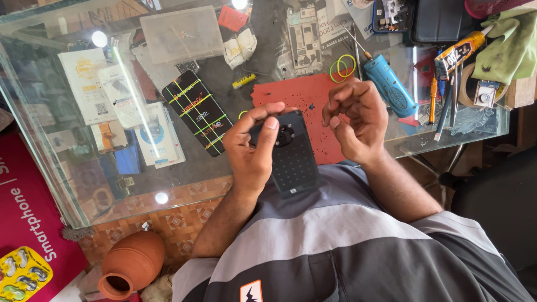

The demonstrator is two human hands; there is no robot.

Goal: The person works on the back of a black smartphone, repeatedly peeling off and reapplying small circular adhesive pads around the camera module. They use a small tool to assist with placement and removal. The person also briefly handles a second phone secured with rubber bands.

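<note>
In the centre of the frame the left hand grips a black phone held back-side up over the person's lap, just below the edge of the glass counter; its fingers wrap the left edge and the thumb presses flat beside the round camera ring near the phone's upper end. The right hand hovers just right of the phone, apart from it, with its fingers curled in and the fingertips drawn together as if nipping something very small; whether anything sits between them is too small to tell. The work in hand looks like fine fitting at the camera ring, and to do it well the left thumb should keep the phone from rocking while staying off the ring itself, so the right fingertips can come in from the right with a clear view. Working over the red mat, just above the hands, would be safer than over the lap, since a dropped part could vanish into clothing. A blue cylindrical tool and a screwdriver lie in the upper right, yellow-green rubber bands beside them, and a banded black phone left of centre.
</note>
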